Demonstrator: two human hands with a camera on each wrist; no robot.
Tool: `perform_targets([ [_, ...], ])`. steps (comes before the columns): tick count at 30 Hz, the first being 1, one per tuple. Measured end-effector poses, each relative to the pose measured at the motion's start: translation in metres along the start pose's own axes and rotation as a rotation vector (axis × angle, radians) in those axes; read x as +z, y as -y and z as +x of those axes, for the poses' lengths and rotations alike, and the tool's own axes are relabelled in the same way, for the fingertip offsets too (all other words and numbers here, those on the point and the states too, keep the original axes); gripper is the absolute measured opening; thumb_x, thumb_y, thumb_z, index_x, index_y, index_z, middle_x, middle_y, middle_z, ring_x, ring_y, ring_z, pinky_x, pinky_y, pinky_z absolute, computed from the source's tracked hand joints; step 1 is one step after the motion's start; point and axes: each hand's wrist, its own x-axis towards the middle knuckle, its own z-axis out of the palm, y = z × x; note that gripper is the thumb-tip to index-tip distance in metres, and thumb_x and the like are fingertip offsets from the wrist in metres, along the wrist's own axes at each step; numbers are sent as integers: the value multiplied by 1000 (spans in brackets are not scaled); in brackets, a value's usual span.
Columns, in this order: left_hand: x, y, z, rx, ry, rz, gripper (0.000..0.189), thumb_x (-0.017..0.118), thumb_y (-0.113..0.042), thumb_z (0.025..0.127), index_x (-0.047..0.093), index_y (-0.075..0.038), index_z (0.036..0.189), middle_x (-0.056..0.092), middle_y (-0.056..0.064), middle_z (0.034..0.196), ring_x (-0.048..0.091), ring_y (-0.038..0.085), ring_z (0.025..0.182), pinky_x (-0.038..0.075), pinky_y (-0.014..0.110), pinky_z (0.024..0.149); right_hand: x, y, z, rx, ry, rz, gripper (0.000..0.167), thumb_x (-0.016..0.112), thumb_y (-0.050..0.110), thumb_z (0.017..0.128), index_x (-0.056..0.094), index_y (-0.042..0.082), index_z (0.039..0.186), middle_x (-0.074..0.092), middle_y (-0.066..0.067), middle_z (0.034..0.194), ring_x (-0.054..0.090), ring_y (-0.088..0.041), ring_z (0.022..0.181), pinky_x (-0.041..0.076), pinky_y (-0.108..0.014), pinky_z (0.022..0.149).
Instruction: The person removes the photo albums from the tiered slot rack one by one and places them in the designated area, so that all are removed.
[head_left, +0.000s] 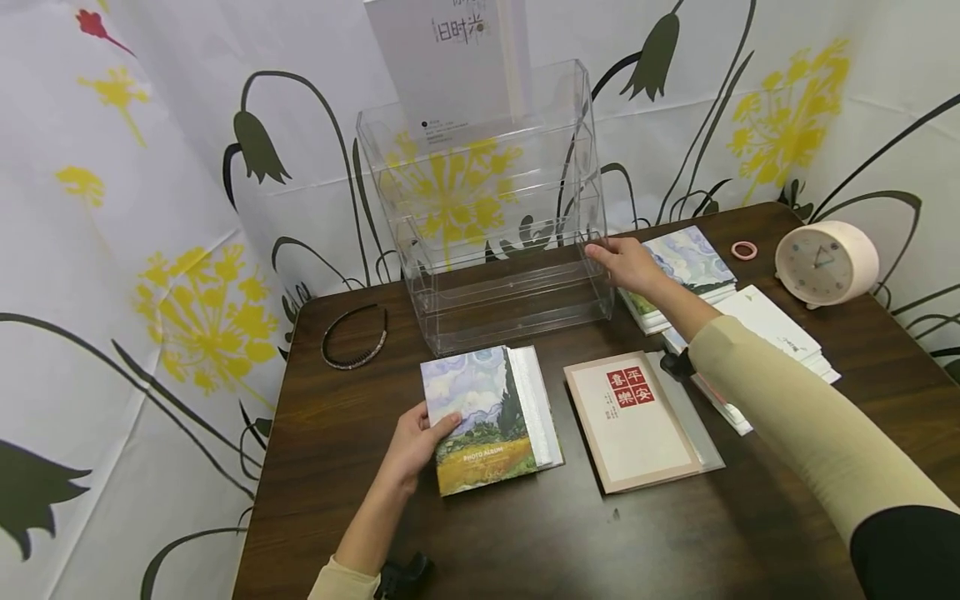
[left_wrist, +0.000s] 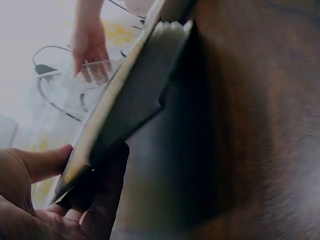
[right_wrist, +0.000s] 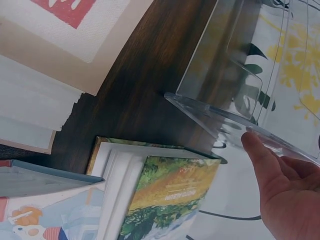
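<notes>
My left hand [head_left: 411, 442] grips a photo album [head_left: 476, 417] by its left edge, thumb on the painted cover and fingers underneath. In the left wrist view the album [left_wrist: 122, 100] is tilted up from the dark table, its pages fanned at the far end. My right hand [head_left: 628, 265] holds the right side of a clear tiered display rack [head_left: 517, 321]. The right wrist view puts the thumb [right_wrist: 251, 145] at the rack's side panel [right_wrist: 230, 116], with the other fingers partly hidden. A tall white book [head_left: 457, 75] stands in the rack's top tier.
A cream album with red characters [head_left: 637, 425] lies right of the held one. Painted-cover albums [head_left: 690, 254] and white-covered books [head_left: 772, 325] are stacked under the right arm. A pink clock [head_left: 828, 262], pink ring [head_left: 744, 250] and headband [head_left: 356, 364] lie around the wooden table [head_left: 322, 475].
</notes>
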Motion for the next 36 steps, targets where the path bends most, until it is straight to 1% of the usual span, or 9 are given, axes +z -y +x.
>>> perform_targets([
  [3,6,5,1,-12,27,15,38,70,-18,93,60,6,121,72,12,91,65,17,76,52,30,71,0,0,0,0,-8,-9,59,47,44,103,50,-3,139,49,-26,139,63,-46,103,55,-47,86],
  [7,12,10,1,-7,54,93,37,70,-23,93,62,4,117,70,9,90,61,18,76,50,30,68,0,-1,0,-1,-3,-7,60,47,44,102,50,-3,139,49,-26,140,63,-45,102,56,-47,85],
  [9,13,12,0,6,56,146,35,70,-26,93,63,2,111,67,6,86,57,17,73,47,29,65,-1,-1,0,-2,-3,-7,62,47,45,102,48,-3,141,48,-27,141,64,-45,102,55,-48,86],
  [12,14,14,0,13,44,200,29,73,-28,90,63,-1,95,56,1,71,47,14,60,40,27,54,-1,0,1,-2,-6,-15,63,47,46,102,48,-3,141,47,-27,141,64,-45,100,55,-49,86],
  [16,13,15,-3,21,8,257,38,76,-30,87,47,-7,77,34,-2,58,29,13,49,27,26,45,1,-1,2,-4,-7,-19,61,47,46,102,50,-1,140,49,-25,140,65,-45,98,53,-49,88],
  [18,13,15,-4,29,-8,283,43,78,-31,85,42,-9,75,31,-2,57,27,13,47,25,25,45,2,-2,1,0,-11,-11,61,48,47,102,50,-1,140,49,-25,140,65,-45,99,53,-49,88],
  [25,11,20,-3,-1,-37,329,45,83,-35,79,48,-8,75,35,-3,53,40,13,42,35,26,42,2,-4,-1,-3,-14,6,61,48,45,102,49,-2,141,49,-25,141,63,-46,104,55,-48,86],
  [30,8,20,-2,-7,-24,348,46,83,-38,79,48,-7,77,40,-3,52,52,17,40,46,30,41,2,-3,-2,-10,-14,25,61,49,45,102,49,-2,141,48,-25,142,61,-46,107,55,-48,86],
  [36,7,20,-1,-10,-2,368,49,82,-41,79,47,-6,79,41,-3,50,57,20,39,52,35,43,1,-3,-1,-20,-29,-8,62,49,48,101,52,-2,138,51,-25,139,65,-44,99,57,-45,81],
])
